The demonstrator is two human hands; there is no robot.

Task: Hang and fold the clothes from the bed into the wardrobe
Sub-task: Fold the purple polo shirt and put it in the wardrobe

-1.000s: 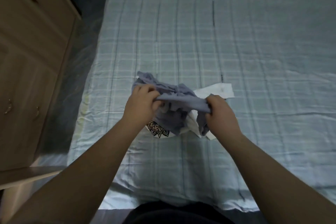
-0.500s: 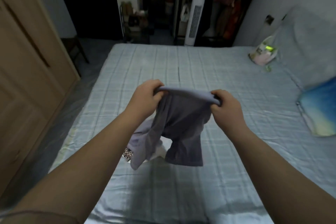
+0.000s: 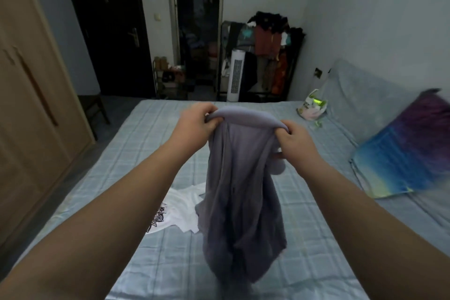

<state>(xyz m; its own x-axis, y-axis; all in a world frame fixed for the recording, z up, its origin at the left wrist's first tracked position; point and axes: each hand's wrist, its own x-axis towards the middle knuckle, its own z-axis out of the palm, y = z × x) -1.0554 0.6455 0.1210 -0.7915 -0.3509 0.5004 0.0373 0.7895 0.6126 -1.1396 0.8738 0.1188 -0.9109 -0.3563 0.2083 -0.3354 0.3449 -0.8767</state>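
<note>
A soft grey-purple cloth garment (image 3: 241, 204) hangs in the air above the blue checked bed (image 3: 316, 246), its top edge stretched wide and its loose end dangling down near the bed. A crumpled white cloth shirt with a black round print (image 3: 176, 209) lies flat on the bed, just left of the hanging garment.

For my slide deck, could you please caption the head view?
Both hands, left and right, hold a grey garment up over the bed; a white printed shirt lies beneath.

colourful pillow (image 3: 399, 158), white tower fan (image 3: 235, 75), plastic bag (image 3: 313, 107), dark door (image 3: 109, 31)
</note>
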